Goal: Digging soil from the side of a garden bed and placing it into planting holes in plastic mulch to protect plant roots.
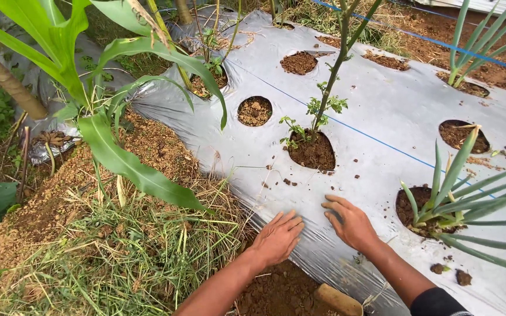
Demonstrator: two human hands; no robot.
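My left hand [277, 237] lies flat, fingers together, on the lower edge of a silver plastic mulch sheet [376, 111] that covers a raised soil bed. My right hand [349, 221] presses on the same sheet a little to the right, fingers spread and slightly curled. Neither hand holds anything. Just beyond my hands a round hole [314, 152] in the sheet holds dark soil and a thin-stemmed seedling [323, 99]. To the right of my right hand, another hole holds a plant with long green blade leaves [464, 199].
Several more soil-filled holes [255, 111] dot the sheet, and a thin blue line [382, 140] runs across it. Broad-leaved maize plants [83, 88] and dry grass [118, 251] stand at the left. A wooden tool handle [338, 299] lies on bare soil below my hands.
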